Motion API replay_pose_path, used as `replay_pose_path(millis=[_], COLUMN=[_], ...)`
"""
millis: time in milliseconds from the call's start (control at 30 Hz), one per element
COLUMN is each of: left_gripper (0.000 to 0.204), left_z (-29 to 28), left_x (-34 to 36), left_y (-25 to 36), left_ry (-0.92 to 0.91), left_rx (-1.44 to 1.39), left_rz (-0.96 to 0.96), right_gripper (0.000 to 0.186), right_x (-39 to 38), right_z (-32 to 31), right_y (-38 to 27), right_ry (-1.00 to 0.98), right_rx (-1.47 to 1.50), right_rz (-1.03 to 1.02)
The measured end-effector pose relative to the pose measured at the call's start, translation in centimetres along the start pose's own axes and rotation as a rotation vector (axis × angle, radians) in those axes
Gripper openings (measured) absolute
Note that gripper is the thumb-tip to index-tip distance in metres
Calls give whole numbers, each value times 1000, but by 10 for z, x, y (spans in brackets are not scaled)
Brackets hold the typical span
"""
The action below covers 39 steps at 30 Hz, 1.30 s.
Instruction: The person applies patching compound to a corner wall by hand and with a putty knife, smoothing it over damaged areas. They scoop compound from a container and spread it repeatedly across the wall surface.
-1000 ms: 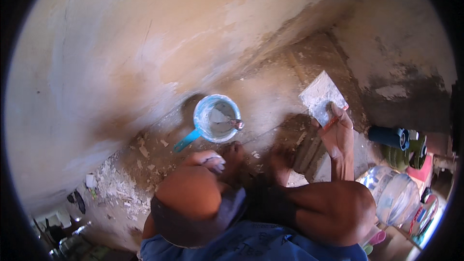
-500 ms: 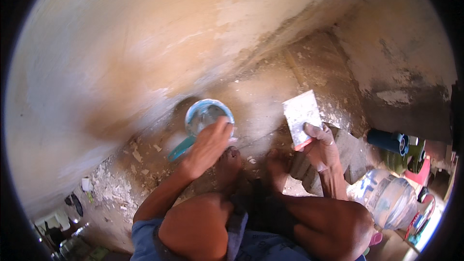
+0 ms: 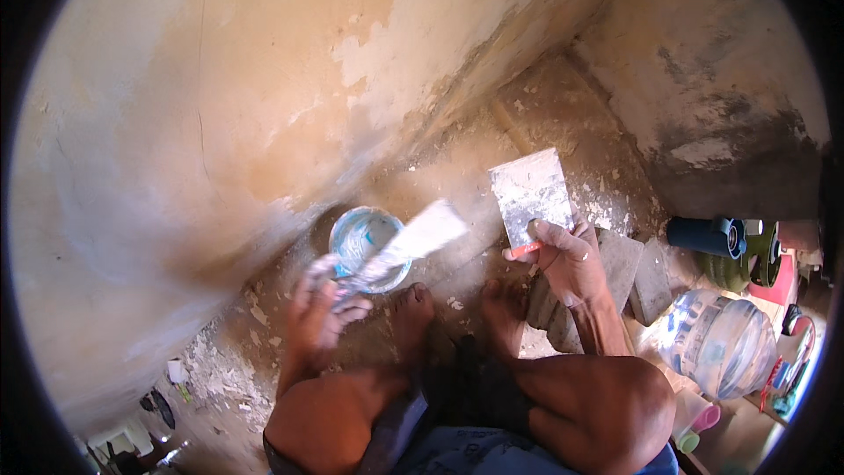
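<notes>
My left hand (image 3: 321, 312) is closed around the handle of a putty knife (image 3: 426, 233), slightly smeared by motion. The knife's wide, whitish blade points up and to the right, over the rim of a round tub (image 3: 359, 218). Blue and white smears coat the inside of this tub, which stands on the floor by the wall. My right hand (image 3: 571, 259) grips a flat rectangular scraper plate (image 3: 532, 189) by its red lower edge, thumb on top. White paste streaks the plate's face.
A stained, peeling wall (image 3: 264, 105) rises close on the left and ahead. Concrete blocks (image 3: 651, 281) lie beside my right forearm. Farther right are a large clear water jug (image 3: 721, 343), a dark blue cylinder (image 3: 703, 236) and pink and green cups (image 3: 694, 418). White flakes litter the floor.
My left hand has moved from over the tub down and left, and now holds the putty knife, whose teal handle earlier leaned out of the tub. The right hand's plate has shifted slightly left.
</notes>
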<state>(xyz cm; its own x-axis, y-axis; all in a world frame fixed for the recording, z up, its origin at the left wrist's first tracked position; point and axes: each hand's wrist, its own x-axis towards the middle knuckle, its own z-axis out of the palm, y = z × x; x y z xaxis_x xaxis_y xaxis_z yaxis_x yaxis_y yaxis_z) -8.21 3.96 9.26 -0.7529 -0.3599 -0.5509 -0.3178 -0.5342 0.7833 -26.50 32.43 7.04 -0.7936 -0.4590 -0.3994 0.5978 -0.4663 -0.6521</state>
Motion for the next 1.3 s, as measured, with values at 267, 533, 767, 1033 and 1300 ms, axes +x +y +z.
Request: replay_pose_path(millis=[267,533,767,1033,1300], left_gripper=[43,43,26,20,20], left_z=[29,60,90,102,117], left_x=[35,51,55,49,49], left_y=[-44,-43,-34,-36,-52], left_ry=[-452,-521,-688,-727,-699], left_rx=[-293,-225,374,318,224], left_rz=[-322,-305,-84,-113,-99], right_gripper=[25,25,20,17,26], right_x=[8,-3,-2,4,7], right_z=[-17,-20,-15,-6,-11], right_y=[-9,3,8,9,16], right_ry=[204,222,232,195,257], right_rx=[-296,-253,-224,-75,-249], right_rz=[-398,-371,-356,-352,-431])
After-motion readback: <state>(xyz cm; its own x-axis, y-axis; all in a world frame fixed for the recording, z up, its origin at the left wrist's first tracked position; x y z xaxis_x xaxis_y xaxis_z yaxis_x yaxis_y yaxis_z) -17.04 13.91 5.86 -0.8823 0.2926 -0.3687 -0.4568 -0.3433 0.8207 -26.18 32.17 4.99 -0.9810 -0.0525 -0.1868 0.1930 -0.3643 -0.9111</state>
